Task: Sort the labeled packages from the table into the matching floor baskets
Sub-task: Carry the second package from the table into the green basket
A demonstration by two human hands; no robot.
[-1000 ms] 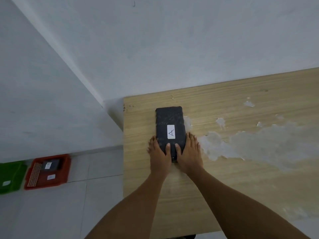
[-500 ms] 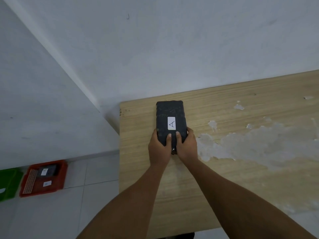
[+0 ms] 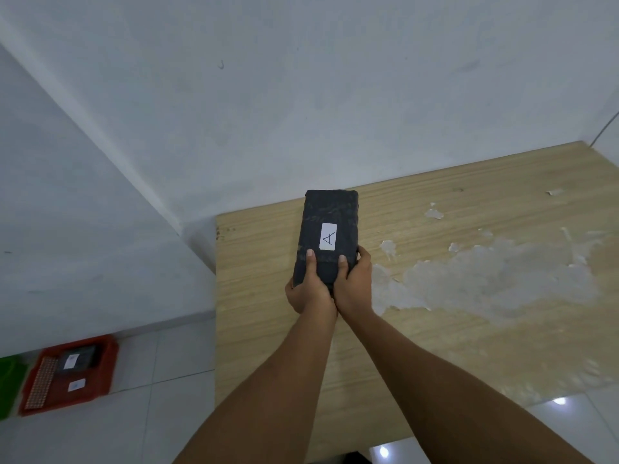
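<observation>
A black wrapped package (image 3: 330, 216) with a white label marked "A" is held above the wooden table (image 3: 469, 323). My left hand (image 3: 306, 289) grips its near left corner, thumb on top. My right hand (image 3: 355, 283) grips the near right corner the same way. The package's far end tilts up over the table's back left corner. On the floor at the left sits a red basket (image 3: 104, 373) with a dark labeled package inside and a white label on its bottom. A green basket (image 3: 8, 386) shows partly at the left edge.
White walls meet in a corner behind the table. The tabletop has a large patch of worn, peeling surface (image 3: 485, 279) to the right of my hands. Pale floor tiles (image 3: 134, 426) lie between the table's left edge and the baskets.
Both hands closed around the package's near end and lifted it off the table. The view has shifted, and the baskets now sit lower left.
</observation>
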